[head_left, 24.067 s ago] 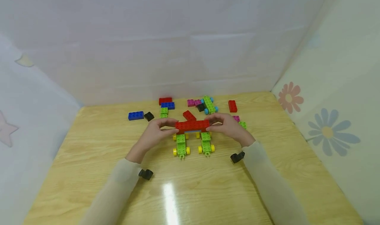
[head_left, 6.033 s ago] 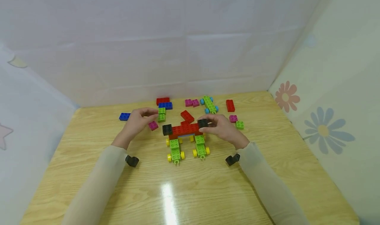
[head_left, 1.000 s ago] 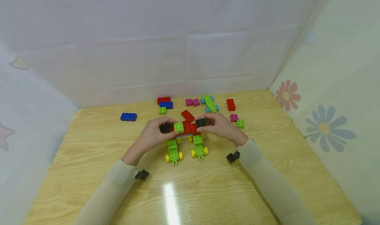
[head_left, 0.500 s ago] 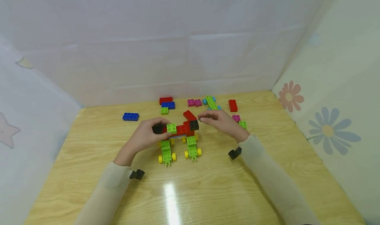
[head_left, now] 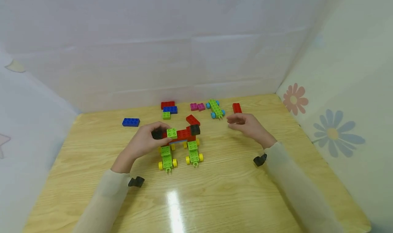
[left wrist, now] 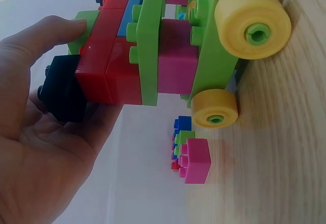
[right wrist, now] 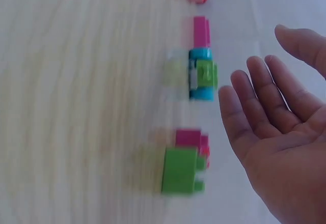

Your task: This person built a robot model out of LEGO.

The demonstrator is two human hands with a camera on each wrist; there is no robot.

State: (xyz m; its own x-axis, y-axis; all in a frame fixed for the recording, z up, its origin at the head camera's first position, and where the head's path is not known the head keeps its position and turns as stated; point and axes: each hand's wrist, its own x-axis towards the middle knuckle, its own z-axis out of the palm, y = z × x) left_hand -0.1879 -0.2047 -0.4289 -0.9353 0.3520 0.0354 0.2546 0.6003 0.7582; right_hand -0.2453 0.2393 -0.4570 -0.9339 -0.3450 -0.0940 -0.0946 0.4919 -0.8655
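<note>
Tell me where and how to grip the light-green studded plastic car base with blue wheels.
Probably from above, the right hand pinching the light-green car base by its long sides, between the pairs of blue wheels: it stands studs up, its narrow middle apparently free both sides.

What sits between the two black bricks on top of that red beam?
In the head view: a light green brick, touched by the left hand, then a bare stretch of red beam.

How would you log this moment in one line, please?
left-hand grip: holds yellow-wheeled brick build, left end | right-hand grip: empty | turquoise-wheeled lime base: untouched, on table
</note>
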